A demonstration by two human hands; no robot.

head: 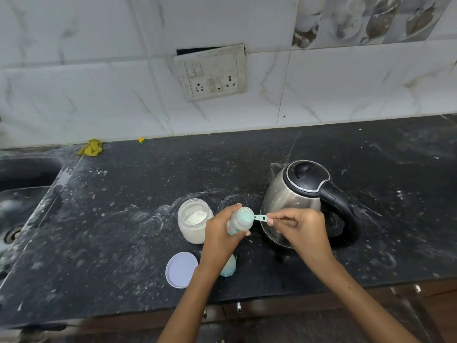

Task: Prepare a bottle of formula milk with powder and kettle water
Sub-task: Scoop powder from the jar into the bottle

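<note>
Just below the middle of the frame, the left hand (221,233) is wrapped around a small baby bottle (240,221), fingers closed on its body, holding it tilted above the dark counter (128,184) with its open mouth turned toward the camera. The right hand (300,229) pinches the handle of a small teal scoop (252,217) between thumb and fingertips, the other fingers curled in; the bowl of the scoop sits at the mouth of the bottle. Just left of the left hand stands an open jar (195,220) of white powder, touching or nearly touching the hand from this view. Right of centre, behind the right hand, a steel kettle (301,201) with a black lid and handle stands on the counter. Toward the lower middle, a round pale lid (180,269) lies flat, and beside it a pale teal cap (228,267) is partly hidden by the left wrist. A sink (17,194) occupies the left edge, with a yellow cloth (91,147) near the tiled wall. A switch panel (211,73) is mounted on the wall at upper centre.
</note>
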